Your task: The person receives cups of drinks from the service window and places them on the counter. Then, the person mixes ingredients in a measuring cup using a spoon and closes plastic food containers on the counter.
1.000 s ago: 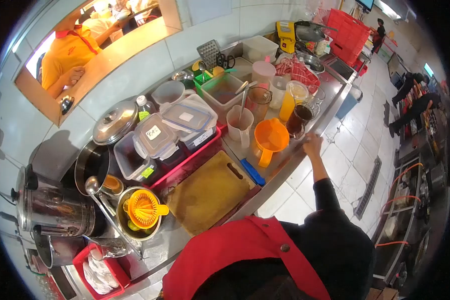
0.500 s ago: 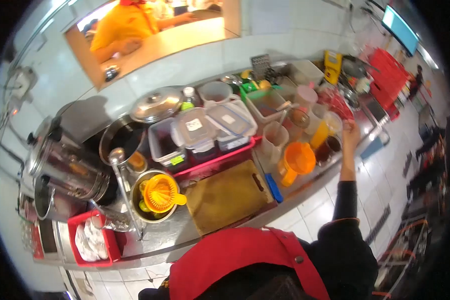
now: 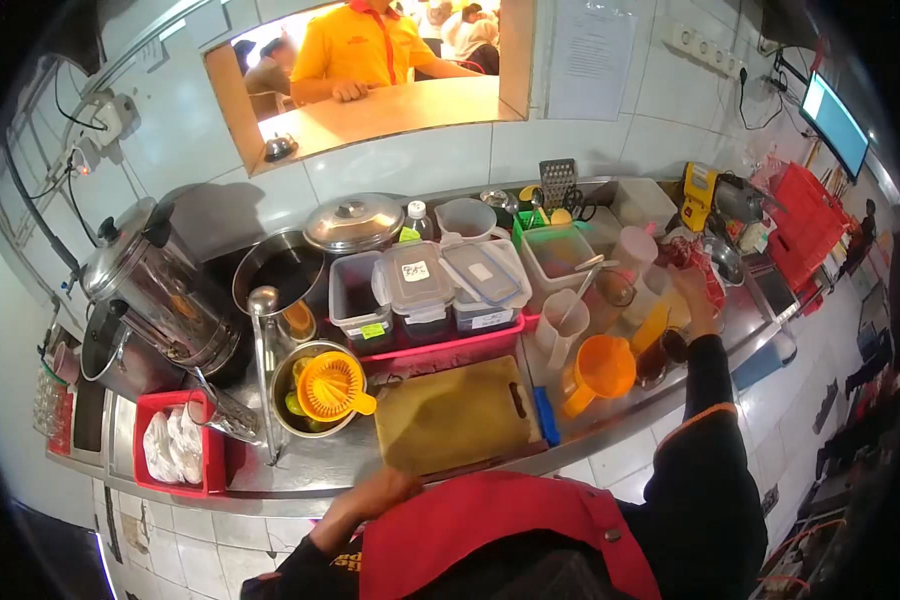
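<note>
My right hand (image 3: 694,298) reaches over the right side of the counter. It is beside a pitcher with orange liquid (image 3: 652,328) and a red plastic bag (image 3: 708,280); its fingers are blurred among these. Just below it stands a jug of dark liquid (image 3: 660,358), partly behind my sleeve. My left hand (image 3: 390,490) is at the counter's front edge, close to the lower edge of a worn cutting board (image 3: 460,415). Its fingers look bent, but their grip is unclear. An orange jug (image 3: 602,370) and a clear measuring jug (image 3: 562,325) stand left of my right hand.
A yellow citrus juicer (image 3: 332,388) sits on a steel bowl (image 3: 315,430). Lidded containers (image 3: 415,285) stand on a pink tray (image 3: 435,348). At left are a ladle (image 3: 263,300), a red bin (image 3: 218,465) and a steel urn (image 3: 165,300). Beyond the serving window stands a person (image 3: 365,50).
My left hand has come into view at the counter's front edge. My right hand has shifted slightly toward the pitchers. The head view has tilted up, showing more of the window and wall.
</note>
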{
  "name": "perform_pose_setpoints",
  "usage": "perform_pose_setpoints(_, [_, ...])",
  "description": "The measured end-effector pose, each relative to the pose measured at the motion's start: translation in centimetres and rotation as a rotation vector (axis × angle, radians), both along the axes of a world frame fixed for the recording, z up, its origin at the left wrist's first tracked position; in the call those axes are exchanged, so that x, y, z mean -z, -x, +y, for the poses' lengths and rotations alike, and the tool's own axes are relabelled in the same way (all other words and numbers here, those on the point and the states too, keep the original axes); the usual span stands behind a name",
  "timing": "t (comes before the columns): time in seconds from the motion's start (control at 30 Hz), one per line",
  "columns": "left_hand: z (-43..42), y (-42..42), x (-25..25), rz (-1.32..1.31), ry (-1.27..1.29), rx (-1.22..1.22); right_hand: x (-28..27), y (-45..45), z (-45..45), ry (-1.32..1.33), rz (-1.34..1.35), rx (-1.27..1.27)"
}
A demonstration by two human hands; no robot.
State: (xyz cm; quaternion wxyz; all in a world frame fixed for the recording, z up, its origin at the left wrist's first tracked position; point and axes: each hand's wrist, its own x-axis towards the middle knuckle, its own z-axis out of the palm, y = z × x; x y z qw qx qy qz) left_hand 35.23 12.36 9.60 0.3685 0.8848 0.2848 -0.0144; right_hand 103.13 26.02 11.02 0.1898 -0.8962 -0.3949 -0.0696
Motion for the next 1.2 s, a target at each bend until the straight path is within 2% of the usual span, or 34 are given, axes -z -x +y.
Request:
perform_pose_setpoints(0.03, [0.9,-2.3,-0.3,-0.108,-0.066,-0.008,0.4,-0.6,0.3,0.050,-0.013,-0.039])
perform_pose_setpoints(0.1, [2.3,-7.8,-4.4,-0.216,-0.136,-0.117,-0.7,0.0,-0.1,0.064,0.057,-0.075])
perform_pose_setpoints(0.13, [3.2,-11.1,-6.6,-0.356,-0.130,-0.145,-1.2,0.1,-0.3,0.083,0.120,-0.110])
perform_pose_setpoints(0.2, [4.8,-17.7,-8.5,-0.545,-0.145,-0.114,1.6,-3.6,0.2,0.214,-0.196,-0.314])
perform_pose_setpoints(0.27, [5.9,-22.2,-9.0,-0.642,-0.210,-0.040,-0.4,-1.3,-1.7,0.288,-0.132,-0.351])
perform_pose_setpoints(0.3, [6.4,-24.4,-9.4,-0.693,-0.247,-0.021,0.5,-1.9,-1.8,0.229,-0.174,-0.428])
perform_pose_setpoints(0.37, [7.3,-28.4,-10.7,-0.628,-0.099,-0.081,-0.1,-0.8,-3.1,-0.012,0.031,-0.426])
perform_pose_setpoints(0.43, [8.8,-32.8,-10.6,-0.629,-0.123,-0.108,-0.1,-0.3,-3.0,-0.131,0.259,-0.303])
perform_pose_setpoints(0.47, [9.7,-34.8,-10.5,-0.623,-0.115,-0.089,-0.3,0.2,-3.0,-0.169,0.261,-0.306])
perform_pose_setpoints(0.53, [11.5,-38.5,-10.0,-0.613,-0.255,-0.117,0.4,-0.3,-2.3,-0.211,0.264,-0.304])
perform_pose_setpoints(0.6, [12.8,-42.0,-9.8,-0.618,-0.273,-0.098,2.9,-2.1,-0.2,-0.185,0.048,-0.387])
perform_pose_setpoints(0.7, [14.3,-46.1,-8.2,-0.576,-0.253,-0.041,1.2,-0.1,-1.1,-0.285,0.177,-0.406])
perform_pose_setpoints(0.77, [15.5,-48.1,-6.4,-0.529,-0.230,0.019,1.6,0.0,-0.9,-0.300,0.125,-0.467])
perform_pose_setpoints(0.8, [15.9,-48.9,-5.3,-0.513,-0.355,0.081,1.7,-0.2,-0.4,-0.305,0.072,-0.534])
perform_pose_setpoints(0.87, [15.9,-50.1,-3.9,-0.501,-0.564,0.145,3.2,-0.9,1.6,-0.094,-0.062,-0.517])
perform_pose_setpoints(0.93, [15.1,-50.5,-4.2,-0.466,-0.485,0.049,0.4,1.0,-0.3,-0.116,-0.235,-0.530])
perform_pose_setpoints(1.0, [15.1,-50.8,-4.2,-0.388,-0.347,-0.025,-1.9,2.0,-1.0,0.155,-0.154,-0.624])
perform_pose_setpoints(1.07, [14.4,-51.4,-5.0,-0.222,-0.496,-0.113,-2.5,2.5,-1.1,0.219,-0.055,-0.613])
perform_pose_setpoints(1.13, [14.9,-51.5,-3.9,-0.288,-0.581,-0.084,-0.6,1.6,1.3,0.338,-0.080,-0.744])
perform_pose_setpoints(1.2, [14.9,-51.6,-3.5,-0.350,-0.667,-0.090,0.8,1.3,2.5,0.316,0.003,-0.686])
